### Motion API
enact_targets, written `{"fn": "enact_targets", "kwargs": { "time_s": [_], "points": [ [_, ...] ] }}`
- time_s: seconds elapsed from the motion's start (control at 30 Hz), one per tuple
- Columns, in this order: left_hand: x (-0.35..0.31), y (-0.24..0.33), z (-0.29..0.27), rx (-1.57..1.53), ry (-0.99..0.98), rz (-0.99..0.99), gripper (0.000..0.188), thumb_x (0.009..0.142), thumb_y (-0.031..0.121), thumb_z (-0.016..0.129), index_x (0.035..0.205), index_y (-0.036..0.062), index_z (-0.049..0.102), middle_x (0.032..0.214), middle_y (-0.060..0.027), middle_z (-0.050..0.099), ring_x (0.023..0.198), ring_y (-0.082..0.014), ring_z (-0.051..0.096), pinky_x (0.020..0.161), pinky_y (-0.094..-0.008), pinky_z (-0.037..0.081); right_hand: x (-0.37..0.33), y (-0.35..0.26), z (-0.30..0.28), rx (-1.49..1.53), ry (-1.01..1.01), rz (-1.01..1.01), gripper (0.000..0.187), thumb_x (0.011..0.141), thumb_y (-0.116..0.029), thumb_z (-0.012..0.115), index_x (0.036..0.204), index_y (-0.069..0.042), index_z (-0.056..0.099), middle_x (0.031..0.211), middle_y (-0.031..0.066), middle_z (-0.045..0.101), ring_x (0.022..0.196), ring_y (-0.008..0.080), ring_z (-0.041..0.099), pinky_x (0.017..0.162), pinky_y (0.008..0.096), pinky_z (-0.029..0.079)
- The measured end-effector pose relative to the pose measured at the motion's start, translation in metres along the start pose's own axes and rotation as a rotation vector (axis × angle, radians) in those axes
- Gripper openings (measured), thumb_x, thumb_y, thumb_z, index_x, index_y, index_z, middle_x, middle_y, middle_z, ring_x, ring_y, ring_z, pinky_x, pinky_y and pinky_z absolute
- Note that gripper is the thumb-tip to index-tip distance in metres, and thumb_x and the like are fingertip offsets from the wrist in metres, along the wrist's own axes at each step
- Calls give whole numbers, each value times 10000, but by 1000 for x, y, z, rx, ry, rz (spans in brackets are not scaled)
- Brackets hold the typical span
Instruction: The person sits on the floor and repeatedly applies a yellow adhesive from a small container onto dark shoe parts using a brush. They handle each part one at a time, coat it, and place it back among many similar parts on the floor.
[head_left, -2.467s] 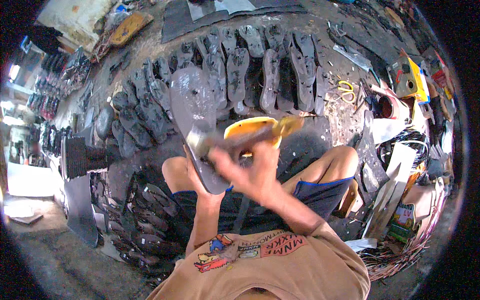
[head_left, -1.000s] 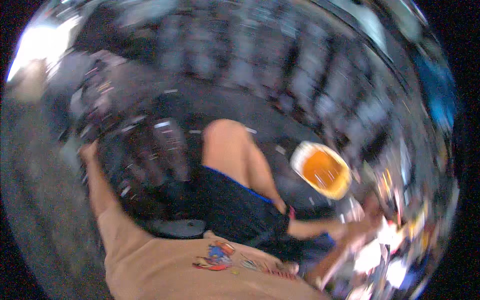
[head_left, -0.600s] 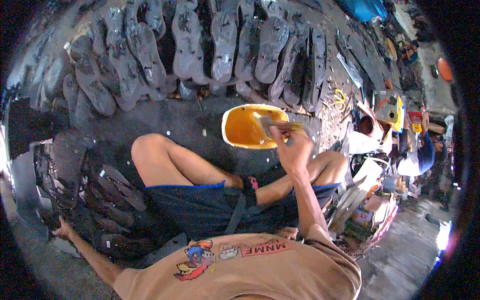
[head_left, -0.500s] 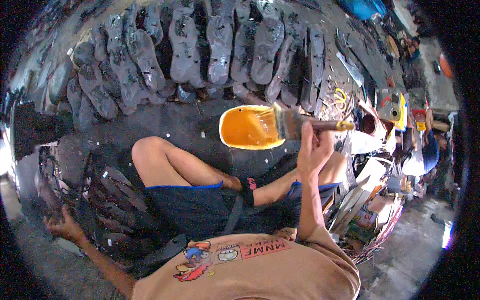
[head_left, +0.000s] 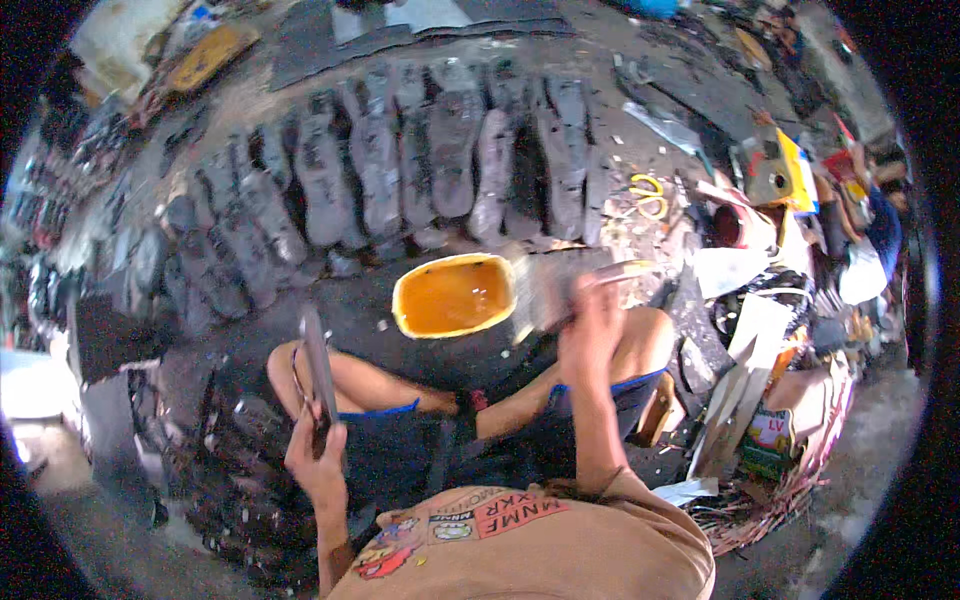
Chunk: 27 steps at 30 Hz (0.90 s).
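Observation:
My left hand (head_left: pixel 318 455) is closed around a dark shoe sole (head_left: pixel 317 358), held upright and seen nearly edge-on above my bent knee. In my right hand (head_left: pixel 592 335) is a wide brush (head_left: pixel 540 295), its handle end pointing right and its bristles blurred toward the left. Just left of the bristles stands a pale-rimmed tub (head_left: pixel 398 312) holding amber, glue-like liquid (head_left: pixel 455 297). The bristles are beside the tub's right rim; whether they touch it I cannot tell. Beyond the tub lie several dark soles (head_left: pixel 325 190) in overlapping rows.
Yellow-handled scissors (head_left: pixel 650 197) lie among scraps at the right. Past them are a yellow box (head_left: pixel 795 172) and a green-labelled carton (head_left: pixel 770 435). Another person (head_left: pixel 880 235) sits at the far right. Dark sheets (head_left: pixel 420 40) lie at the back.
My left hand has come in from the far left and now holds a sole upright. The brush has moved off the liquid to the tub's right. The view has shifted.

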<state>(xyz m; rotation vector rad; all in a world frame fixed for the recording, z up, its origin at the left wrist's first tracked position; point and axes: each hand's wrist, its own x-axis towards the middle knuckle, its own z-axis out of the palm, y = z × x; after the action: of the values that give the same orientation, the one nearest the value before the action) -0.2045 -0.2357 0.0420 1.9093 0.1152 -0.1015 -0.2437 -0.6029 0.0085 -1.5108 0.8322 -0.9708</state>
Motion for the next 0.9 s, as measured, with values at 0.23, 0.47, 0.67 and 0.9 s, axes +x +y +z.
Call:
{"fn": "enact_targets", "kwargs": {
  "time_s": [0.23, 0.47, 0.67, 0.9],
  "points": [
    [18, 29, 84, -1254, -281, -344, 618, 918, 235, 722, 1424, 28, 434, 1236, -242, 620, 1005, -330, 671, 866, -435, 583, 13, -64, 61, 481, -235, 170, 302, 885, -175, 810, 1134, -30, 718, 965, 14, 725, 822, 105, 651, 792, 281, 540],
    [5, 35, 96, -1045, -569, 10, 665, 959, 460, 528, 1417, -19, 480, 1281, -217, 603, 1082, -322, 626, 912, -426, 531, 8, -87, 113, 274, -74, -82, 255, 871, -218, 826, 933, -22, 675, 811, -4, 683, 710, 73, 566, 652, 264, 472],
    [12, 19, 101, -964, -472, 67, 697, 927, 463, 569, 1424, -16, 473, 1315, -213, 591, 1111, -326, 628, 904, -425, 560, -44, -88, 87, 165, -293, -191, 297, 782, -222, 860, 902, -40, 659, 848, 64, 674, 764, 156, 615, 669, 316, 490],
    [14, 32, 98, -985, -620, 11, 757, 877, 426, 606, 1425, -72, 449, 1243, -216, 619, 1136, -330, 619, 952, -436, 530, 5, -116, 89, 199, -241, -21, 236, 880, -203, 816, 889, -8, 681, 799, 13, 682, 707, 79, 589, 651, 266, 475]
  ]
}}
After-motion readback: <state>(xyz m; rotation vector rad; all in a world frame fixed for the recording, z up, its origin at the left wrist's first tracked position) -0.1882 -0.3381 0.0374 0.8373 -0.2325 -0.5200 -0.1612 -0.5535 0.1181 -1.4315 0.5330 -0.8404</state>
